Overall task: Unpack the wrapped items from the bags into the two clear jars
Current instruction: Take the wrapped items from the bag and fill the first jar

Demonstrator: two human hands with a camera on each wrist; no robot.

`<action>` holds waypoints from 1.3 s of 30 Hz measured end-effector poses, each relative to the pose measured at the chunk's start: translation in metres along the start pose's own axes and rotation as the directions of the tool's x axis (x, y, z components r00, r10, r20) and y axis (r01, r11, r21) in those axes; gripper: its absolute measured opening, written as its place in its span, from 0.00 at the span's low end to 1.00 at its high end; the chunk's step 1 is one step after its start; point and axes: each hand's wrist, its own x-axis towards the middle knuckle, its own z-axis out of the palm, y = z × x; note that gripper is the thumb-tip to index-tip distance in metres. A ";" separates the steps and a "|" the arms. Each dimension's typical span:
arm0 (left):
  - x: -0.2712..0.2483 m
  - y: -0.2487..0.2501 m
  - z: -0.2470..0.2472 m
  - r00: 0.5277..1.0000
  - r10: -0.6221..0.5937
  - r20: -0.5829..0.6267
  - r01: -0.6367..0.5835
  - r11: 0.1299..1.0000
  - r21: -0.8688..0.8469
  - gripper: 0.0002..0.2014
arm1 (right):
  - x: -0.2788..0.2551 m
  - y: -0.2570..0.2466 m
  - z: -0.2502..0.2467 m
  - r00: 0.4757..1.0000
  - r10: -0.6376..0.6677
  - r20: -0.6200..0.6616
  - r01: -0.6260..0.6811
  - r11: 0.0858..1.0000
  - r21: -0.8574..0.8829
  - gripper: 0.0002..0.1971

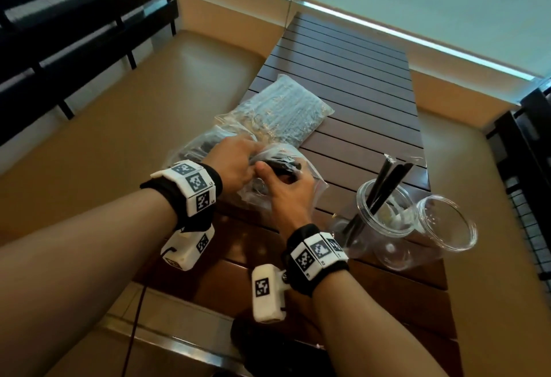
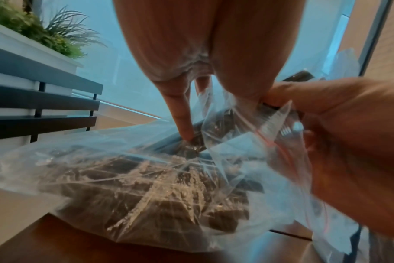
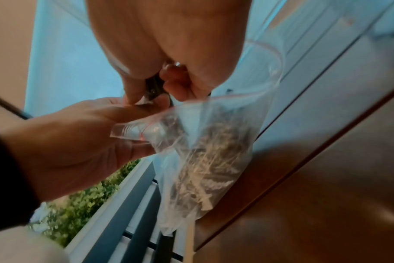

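Our left hand [image 1: 235, 162] pinched the near bag's [image 2: 146, 178] mouth; our right hand's [image 1: 286, 194] curled fingers gripped dark wrapped items [image 1: 280, 166] inside.

Bare forearms, black wristbands [image 1: 320, 260] with white checker-marked blocks, white wrist cameras [image 1: 268, 293]

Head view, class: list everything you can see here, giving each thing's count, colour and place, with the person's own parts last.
slatted table: one, dark brown, centre, running away from the person.
far bag: one, clear, packed with dark wrapped items, lying flat mid-table.
near bag: one, clear zip bag with a red line at its mouth, under both hands.
jar with straws: one, clear, right of the hands, holding black wrapped straws.
second jar: one, clear, beside the first; contents unclear.
benches: dark, slatted, far left and right edge.
left hand: grip on the near bag's mouth.
right hand: grip on a dark item at the bag's mouth.
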 end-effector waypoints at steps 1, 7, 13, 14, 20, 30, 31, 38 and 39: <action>0.002 0.000 0.000 1.000 -0.001 -0.003 0.001 1.000 -0.015 0.10 | 0.001 -0.001 0.005 1.000 0.020 -0.005 -0.020 0.998 0.055 0.19; 0.007 0.001 0.001 1.000 -0.020 0.017 0.022 0.991 -0.135 0.19 | 0.006 -0.020 0.010 0.956 -0.091 -0.279 0.043 0.984 -0.174 0.11; 0.010 0.006 0.011 0.993 -0.118 0.000 0.118 0.985 -0.122 0.16 | 0.012 -0.023 0.000 0.837 -0.176 -0.517 0.109 0.981 -0.159 0.15; 0.008 0.006 0.012 0.991 -0.135 0.012 0.136 0.984 -0.112 0.17 | 0.011 -0.025 -0.003 0.825 -0.195 -0.530 0.136 0.979 -0.150 0.15; 0.001 0.014 0.024 0.976 -0.212 0.058 0.217 0.970 -0.108 0.17 | 0.019 -0.054 -0.018 0.815 -0.120 -0.567 0.176 0.983 0.045 0.12; 0.003 0.033 0.022 0.962 -0.176 0.207 0.190 0.980 -0.054 0.29 | 0.009 -0.159 -0.058 0.852 -0.174 -0.494 0.360 0.879 0.312 0.15; 0.002 0.035 0.021 0.958 -0.154 0.244 0.166 0.986 -0.029 0.33 | 0.010 -0.164 -0.061 0.857 -0.187 -0.480 0.375 0.866 0.331 0.15; -0.003 0.075 -0.014 0.997 0.072 -0.013 -0.073 0.990 -0.119 0.49 | 0.016 -0.169 -0.087 0.899 -0.184 -0.398 0.367 0.813 0.453 0.16; -0.004 0.085 -0.016 0.986 0.137 -0.091 -0.150 0.976 -0.156 0.48 | 0.016 -0.169 -0.088 0.914 -0.178 -0.366 0.347 0.810 0.473 0.18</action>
